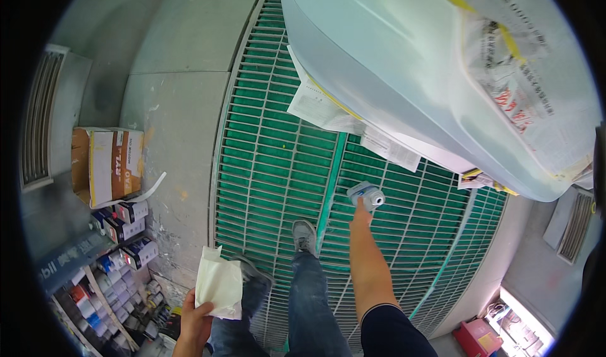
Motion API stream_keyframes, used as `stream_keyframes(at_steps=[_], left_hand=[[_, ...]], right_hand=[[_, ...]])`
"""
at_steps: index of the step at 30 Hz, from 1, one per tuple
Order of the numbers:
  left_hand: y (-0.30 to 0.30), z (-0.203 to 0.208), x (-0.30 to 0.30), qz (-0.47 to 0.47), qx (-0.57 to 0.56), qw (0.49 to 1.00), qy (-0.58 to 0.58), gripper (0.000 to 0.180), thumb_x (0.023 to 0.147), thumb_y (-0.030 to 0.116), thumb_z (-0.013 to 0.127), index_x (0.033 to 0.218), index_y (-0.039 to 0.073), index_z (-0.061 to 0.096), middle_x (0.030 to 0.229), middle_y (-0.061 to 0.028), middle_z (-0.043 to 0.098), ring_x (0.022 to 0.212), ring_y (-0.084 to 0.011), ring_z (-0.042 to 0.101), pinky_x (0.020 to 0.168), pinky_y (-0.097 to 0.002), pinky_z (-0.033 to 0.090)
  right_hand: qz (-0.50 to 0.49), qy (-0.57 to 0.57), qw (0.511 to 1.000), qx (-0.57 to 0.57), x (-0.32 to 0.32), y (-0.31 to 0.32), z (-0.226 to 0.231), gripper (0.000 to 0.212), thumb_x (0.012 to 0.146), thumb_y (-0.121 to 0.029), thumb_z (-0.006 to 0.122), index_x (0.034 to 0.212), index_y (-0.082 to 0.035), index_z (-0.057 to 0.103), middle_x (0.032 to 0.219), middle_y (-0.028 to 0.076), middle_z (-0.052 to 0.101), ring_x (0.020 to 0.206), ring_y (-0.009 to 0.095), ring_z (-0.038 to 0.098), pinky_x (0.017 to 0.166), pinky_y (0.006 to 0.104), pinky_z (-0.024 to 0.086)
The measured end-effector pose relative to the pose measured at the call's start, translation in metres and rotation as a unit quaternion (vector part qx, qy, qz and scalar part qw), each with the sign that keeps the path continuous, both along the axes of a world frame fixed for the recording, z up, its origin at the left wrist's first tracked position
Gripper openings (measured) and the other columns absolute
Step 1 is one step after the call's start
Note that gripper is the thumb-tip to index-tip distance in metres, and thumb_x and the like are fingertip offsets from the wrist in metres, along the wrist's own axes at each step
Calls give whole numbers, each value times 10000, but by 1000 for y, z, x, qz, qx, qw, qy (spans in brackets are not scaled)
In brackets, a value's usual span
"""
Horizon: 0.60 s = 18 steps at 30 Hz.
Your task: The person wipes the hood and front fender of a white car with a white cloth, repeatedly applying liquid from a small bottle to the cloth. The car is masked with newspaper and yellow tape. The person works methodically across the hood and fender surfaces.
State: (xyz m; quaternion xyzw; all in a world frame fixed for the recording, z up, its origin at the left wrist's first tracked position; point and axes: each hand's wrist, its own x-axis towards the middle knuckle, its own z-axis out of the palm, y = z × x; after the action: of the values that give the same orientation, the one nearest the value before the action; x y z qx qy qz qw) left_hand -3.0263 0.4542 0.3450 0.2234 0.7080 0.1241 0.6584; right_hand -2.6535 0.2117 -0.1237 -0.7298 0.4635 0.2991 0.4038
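Observation:
My left hand (194, 322) pinches a folded, cream-coloured cloth or paper sheet (219, 286) by its lower left edge, with the thumb on top. My right arm reaches forward over the grating. At its end my right hand (362, 213) grips a translucent bluish plastic bottle (360, 190) with a round white cap; most of the fingers are hidden by it. Beyond the bottle stands a large pale grey curved car body panel (391, 60). Masking paper (322, 108) and yellow tape run along its lower edge, and plastic film (514, 86) covers its upper right part.
I stand on metal floor grating (271, 161) over green matting. Along the left are a cardboard box (117, 164), several small boxes (129, 231) and a crowded shelf (104, 300). A red box (478, 339) sits at the lower right, below a wall vent (576, 228).

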Motion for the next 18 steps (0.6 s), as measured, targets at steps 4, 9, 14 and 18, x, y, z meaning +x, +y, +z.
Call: stream_keyframes(at_steps=[4,9,14,18], left_hand=[[46,-21,13,-32,-39,998,-35,590,805,-150,588,1378,-31,517,1289,-177,651,1159,-318,666,1054,-449,533],[124,-54,1,-61,-67,994,-66,580,816,-48,594,1392,-56,536,1317,-203,660,1216,-356,654,1078,-499,518],[230,-70,17,-171,-15,976,-136,642,817,-7,657,1435,-73,496,1285,-185,658,1173,-305,664,1042,-429,520],[311,-93,59,-271,46,951,-142,643,847,-24,633,1472,-38,481,1277,-132,650,1166,-220,638,1015,-352,501]], right_hand=[[-18,-25,995,-97,9,16,-7,1055,692,-487,924,1446,66,437,1447,216,565,1266,387,594,973,533,538],[130,-37,968,-210,12,36,38,863,703,-426,832,1352,45,512,1349,250,636,1237,416,630,1017,478,529],[359,-129,882,-277,-19,79,139,791,726,-390,797,1369,-5,541,1321,219,639,1233,410,615,1041,496,495],[371,-352,832,-215,-67,119,247,680,794,-256,764,1398,-40,539,1315,194,613,1244,395,591,1034,480,493]])
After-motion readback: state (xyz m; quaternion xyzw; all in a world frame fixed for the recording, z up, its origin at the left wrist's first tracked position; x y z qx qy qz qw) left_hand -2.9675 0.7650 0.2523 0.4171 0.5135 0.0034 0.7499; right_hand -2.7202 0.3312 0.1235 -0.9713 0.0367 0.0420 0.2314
